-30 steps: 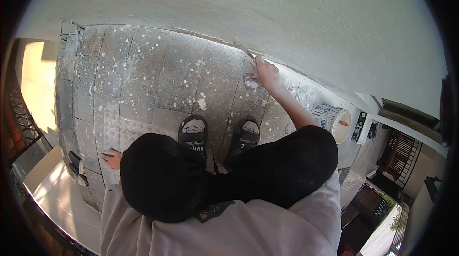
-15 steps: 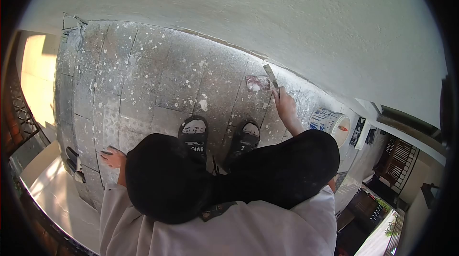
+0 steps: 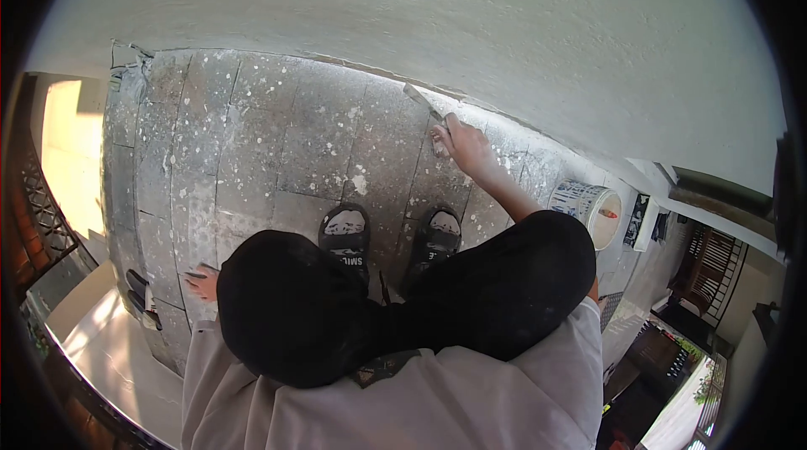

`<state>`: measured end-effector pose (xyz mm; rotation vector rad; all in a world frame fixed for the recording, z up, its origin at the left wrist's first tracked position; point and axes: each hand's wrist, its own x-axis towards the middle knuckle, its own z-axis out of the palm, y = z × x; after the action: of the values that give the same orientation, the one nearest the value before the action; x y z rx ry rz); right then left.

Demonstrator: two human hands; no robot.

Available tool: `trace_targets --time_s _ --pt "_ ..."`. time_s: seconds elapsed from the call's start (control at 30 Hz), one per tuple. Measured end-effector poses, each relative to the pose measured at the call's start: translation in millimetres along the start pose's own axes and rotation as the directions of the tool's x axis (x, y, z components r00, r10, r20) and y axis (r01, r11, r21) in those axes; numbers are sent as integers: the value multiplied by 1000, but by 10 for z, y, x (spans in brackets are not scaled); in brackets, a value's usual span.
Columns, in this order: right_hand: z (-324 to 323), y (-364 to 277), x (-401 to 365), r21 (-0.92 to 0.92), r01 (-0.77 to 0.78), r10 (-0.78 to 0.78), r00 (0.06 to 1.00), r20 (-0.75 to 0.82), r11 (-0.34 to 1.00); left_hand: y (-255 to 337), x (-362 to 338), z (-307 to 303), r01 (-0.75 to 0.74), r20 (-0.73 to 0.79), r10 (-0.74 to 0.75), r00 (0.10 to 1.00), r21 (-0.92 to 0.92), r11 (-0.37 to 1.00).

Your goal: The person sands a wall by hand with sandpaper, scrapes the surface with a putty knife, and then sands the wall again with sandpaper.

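Note:
My right hand (image 3: pixel 465 144) is closed round a scraper (image 3: pixel 423 103), whose flat blade reaches up and left to the foot of the pale wall (image 3: pixel 504 21). A whitish, smeared piece (image 3: pixel 439 144) shows below the fingers; what it is I cannot make out. My left hand (image 3: pixel 202 282) is beside my knee over the grey floor (image 3: pixel 311 139), fingers spread, with nothing in it. White specks cover the floor tiles.
A bucket (image 3: pixel 580 206) with blue lettering stands to the right by the wall, a reddish item inside. Beyond it is a dark and white tray-like object (image 3: pixel 640 223). Dark footwear (image 3: pixel 143 294) lies at the left. My sandalled feet (image 3: pixel 346 231) are at the centre.
My right hand has moved up and left with the scraper, toward the wall's foot. The broad reddish-white blade seen beside it before is now mostly hidden. My left hand stays spread.

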<state>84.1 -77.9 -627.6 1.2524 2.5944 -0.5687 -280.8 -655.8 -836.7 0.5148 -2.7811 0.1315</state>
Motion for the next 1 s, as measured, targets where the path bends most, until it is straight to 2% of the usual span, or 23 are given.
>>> trace_targets --time_s 0.07,0.17,0.27,0.3,0.43,0.63,0.73,0.83,0.93,1.0 --pt "120 364 -167 12 -39 39 999 24 999 138 -59 -221 -2 7 2 1000 -6 1000" --pt "57 705 -474 54 -175 170 981 92 983 174 -93 -257 21 1 -21 1000 4 1000" --pt "-47 956 -708 126 -177 172 984 52 976 150 -57 -202 11 -19 -11 1000 -26 1000" --pt "-123 969 -765 95 -224 218 974 70 970 134 -34 -148 -3 -28 2 1000 -46 999" --pt "-29 1277 -942 91 -162 169 983 -74 983 260 78 -159 -99 -105 90 990 -77 992" --pt "-237 983 -1009 17 -318 315 931 -184 948 535 218 -339 -343 -183 309 933 -196 919" --pt "-539 774 -874 -14 -379 378 924 -53 925 861 240 -470 -559 -243 503 829 -354 750" --pt "-779 723 -802 -131 -315 301 947 -116 940 1402 120 -663 -712 -268 704 657 -526 465" --pt "-737 758 -668 -200 -237 195 959 -207 951 2064 -180 -988 -719 -246 855 456 -667 192" --pt "-600 797 -624 -240 -212 159 962 -221 947 2466 -454 -1275 -680 -176 926 334 -725 107"
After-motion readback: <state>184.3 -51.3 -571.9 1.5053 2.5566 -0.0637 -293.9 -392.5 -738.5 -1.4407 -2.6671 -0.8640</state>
